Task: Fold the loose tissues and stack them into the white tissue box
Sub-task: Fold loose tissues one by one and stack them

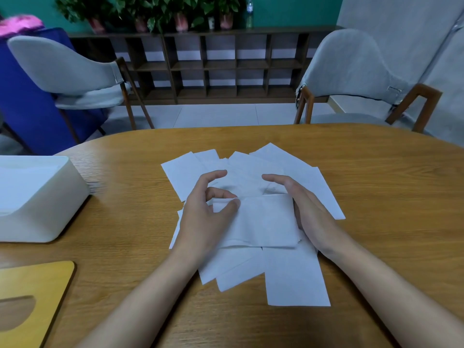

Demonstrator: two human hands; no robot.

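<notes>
— Nearest, what's there?
— A wooden lid [32, 297] at the table's [376, 172] left edge. Loose tissues [296, 277] lie fanned at the middle.
— And the hands?
— Both are on a folded tissue [266, 219] atop that pile. The left hand [208, 212] pinches its upper left corner between thumb and fingertip. The right hand [301, 209] lies along its right edge, fingers loosely curved, gripping nothing that I can see.
— The box [37, 197]?
— Left of the pile, well apart, top uncovered.
— Beyond?
— Two chairs [351, 71], then a shelf [213, 66].
</notes>
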